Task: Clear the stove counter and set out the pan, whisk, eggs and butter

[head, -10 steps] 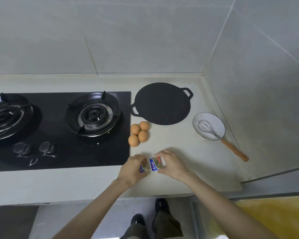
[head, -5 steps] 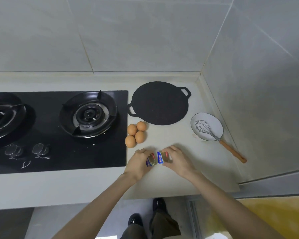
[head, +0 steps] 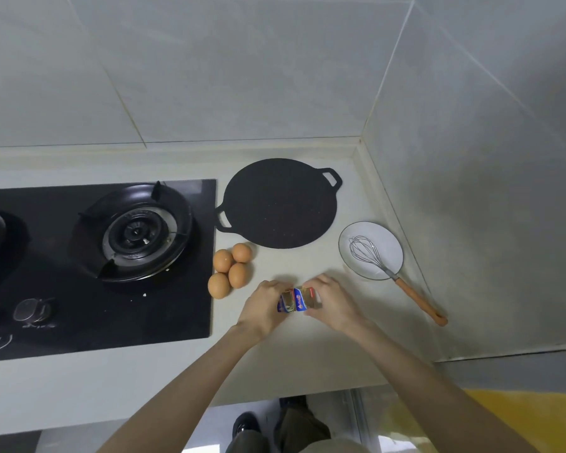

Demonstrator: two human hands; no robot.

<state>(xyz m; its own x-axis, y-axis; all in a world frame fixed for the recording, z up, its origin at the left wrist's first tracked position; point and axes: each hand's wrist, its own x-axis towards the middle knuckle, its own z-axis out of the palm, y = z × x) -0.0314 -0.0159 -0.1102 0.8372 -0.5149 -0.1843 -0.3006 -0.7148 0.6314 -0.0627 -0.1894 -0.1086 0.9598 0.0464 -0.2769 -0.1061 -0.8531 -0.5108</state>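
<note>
At the far left, a black glass hob (head: 79,322) is set into the pale worktop (head: 307,361). One full burner (head: 138,233) is in view, with two knobs (head: 30,310) in front of it, towards the person.

Just off the hob's right edge, four brown eggs (head: 231,269) lie in a tight cluster, touching one another. Behind them, nearer the tiled wall (head: 242,76), the flat black pan (head: 280,204) lies on the worktop. Its left loop handle is just beside the hob's edge.

In front of the pan and just right of the eggs, both hands meet over two small butter packs (head: 296,300) in blue and gold wrappers. The packs are pressed side by side. The left hand (head: 262,308) has its fingers (head: 275,287) curled round the left pack, and the right hand (head: 335,304) is curled round the right one. The hands cover much of the packs, so I cannot tell whether the packs sit on the worktop or are held just above it.

Right of the hands, near the side wall, is a white plate (head: 386,237). The whisk (head: 419,301) has its wire head in the plate, and its orange handle reaches over the rim, slanting towards the front right corner.

Dark shoes (head: 245,426) show on the floor below the worktop's front edge.
</note>
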